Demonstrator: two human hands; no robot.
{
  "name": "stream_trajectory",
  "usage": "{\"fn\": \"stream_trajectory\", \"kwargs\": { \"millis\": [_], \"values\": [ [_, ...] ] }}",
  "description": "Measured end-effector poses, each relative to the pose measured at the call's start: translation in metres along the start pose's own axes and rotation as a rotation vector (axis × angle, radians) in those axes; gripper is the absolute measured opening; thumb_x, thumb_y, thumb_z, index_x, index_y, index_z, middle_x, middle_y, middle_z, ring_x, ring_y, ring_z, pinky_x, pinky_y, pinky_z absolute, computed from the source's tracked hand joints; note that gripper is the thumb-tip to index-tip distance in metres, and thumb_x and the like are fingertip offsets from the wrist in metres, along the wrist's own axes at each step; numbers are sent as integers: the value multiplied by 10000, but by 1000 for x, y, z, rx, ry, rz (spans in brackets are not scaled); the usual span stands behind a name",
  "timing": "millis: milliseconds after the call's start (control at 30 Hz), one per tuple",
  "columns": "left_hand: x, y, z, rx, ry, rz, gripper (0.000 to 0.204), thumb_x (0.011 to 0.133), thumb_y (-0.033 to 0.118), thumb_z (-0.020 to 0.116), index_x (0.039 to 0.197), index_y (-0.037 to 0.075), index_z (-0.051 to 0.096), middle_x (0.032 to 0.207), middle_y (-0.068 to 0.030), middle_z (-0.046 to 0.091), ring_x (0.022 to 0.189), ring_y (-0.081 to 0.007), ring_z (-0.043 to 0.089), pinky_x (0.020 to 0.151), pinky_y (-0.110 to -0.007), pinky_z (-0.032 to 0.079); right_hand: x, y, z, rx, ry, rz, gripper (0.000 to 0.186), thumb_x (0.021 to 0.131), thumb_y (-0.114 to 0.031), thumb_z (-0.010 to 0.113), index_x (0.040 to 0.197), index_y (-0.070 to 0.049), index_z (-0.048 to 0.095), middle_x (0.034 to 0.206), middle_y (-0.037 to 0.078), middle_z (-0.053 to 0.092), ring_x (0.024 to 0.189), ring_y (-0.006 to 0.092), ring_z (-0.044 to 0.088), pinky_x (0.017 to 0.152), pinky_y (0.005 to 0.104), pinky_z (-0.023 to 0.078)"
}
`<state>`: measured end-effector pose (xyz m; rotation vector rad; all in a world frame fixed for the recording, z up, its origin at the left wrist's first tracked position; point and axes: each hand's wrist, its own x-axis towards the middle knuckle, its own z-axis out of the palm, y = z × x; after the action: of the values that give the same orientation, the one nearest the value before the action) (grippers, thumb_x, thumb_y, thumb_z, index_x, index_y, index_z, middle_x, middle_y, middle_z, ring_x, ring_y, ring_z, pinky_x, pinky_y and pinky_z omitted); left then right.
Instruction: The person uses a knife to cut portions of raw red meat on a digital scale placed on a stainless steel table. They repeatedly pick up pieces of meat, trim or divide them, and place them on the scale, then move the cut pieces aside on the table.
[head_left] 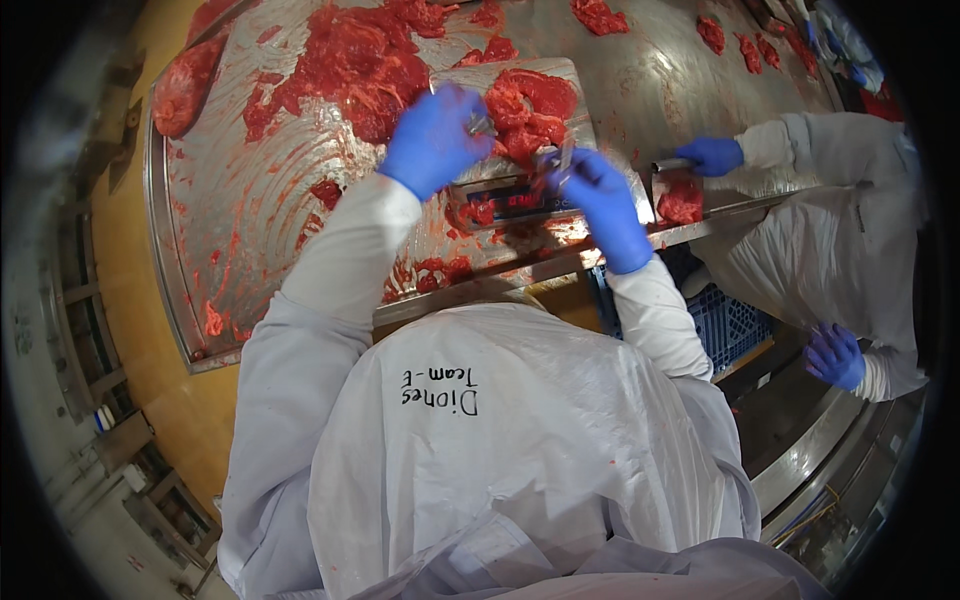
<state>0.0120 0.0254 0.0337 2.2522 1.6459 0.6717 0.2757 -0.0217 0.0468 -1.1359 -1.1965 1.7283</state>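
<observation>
My left hand (440, 140), in a blue glove, is closed beside a pile of red meat pieces (527, 105) on a flat metal scale plate (485, 78). Something small and shiny shows at its fingertips, too blurred to name. My right hand (600, 205), also gloved in blue, is closed on a narrow shiny metal tool (566, 156); its kind is unclear. That tool points up toward the meat's near edge. Between the hands and nearer to me sits the scale's dark panel with a lit red display (515, 200), partly covered by a meat scrap (480, 210).
A large heap of meat (350, 65) lies on the smeared metal table (230, 200), with a long piece (188, 88) at its left edge. At right a co-worker's gloved hand (712, 156) holds a metal handle by another meat piece (680, 201). A blue crate (725, 325) stands below.
</observation>
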Motion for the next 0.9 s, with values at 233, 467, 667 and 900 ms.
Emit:
{"fn": "stream_trajectory", "kwargs": {
  "millis": [233, 467, 667, 900],
  "values": [
    [-41, -20, 14, -167, -21, -135, 175, 799, 64, 722, 934, 29, 617, 907, -164, 622, 838, -367, 650, 734, -450, 529, -8, 52, -28, 23, -142, 200, 277, 973, -176, 719, 1200, -23, 675, 998, 32, 713, 952, 120, 672, 881, 285, 533],
    [-69, 18, 8, -357, -122, -126, 176, 789, 21, 677, 961, 27, 640, 904, -168, 629, 856, -348, 661, 772, -406, 541, 2, 53, 11, 269, -362, 393, 332, 1027, -310, 676, 1231, -49, 653, 1096, 26, 690, 997, 130, 665, 945, 319, 531],
    [-81, 2, -4, -293, -141, -220, 114, 835, 49, 675, 943, 39, 638, 920, -191, 633, 861, -409, 636, 770, -422, 535, 11, 65, 9, 164, -345, 398, 293, 1023, -260, 686, 1207, -32, 674, 980, 23, 696, 908, 123, 672, 892, 316, 558],
    [-100, 10, 1, -335, -241, -95, 90, 852, 67, 678, 937, 48, 653, 931, -180, 635, 876, -384, 648, 776, -444, 533, 39, 44, 35, 368, -233, 464, 284, 1010, -259, 712, 1171, -25, 706, 943, 38, 718, 870, 140, 695, 832, 320, 578]
  ]
}}
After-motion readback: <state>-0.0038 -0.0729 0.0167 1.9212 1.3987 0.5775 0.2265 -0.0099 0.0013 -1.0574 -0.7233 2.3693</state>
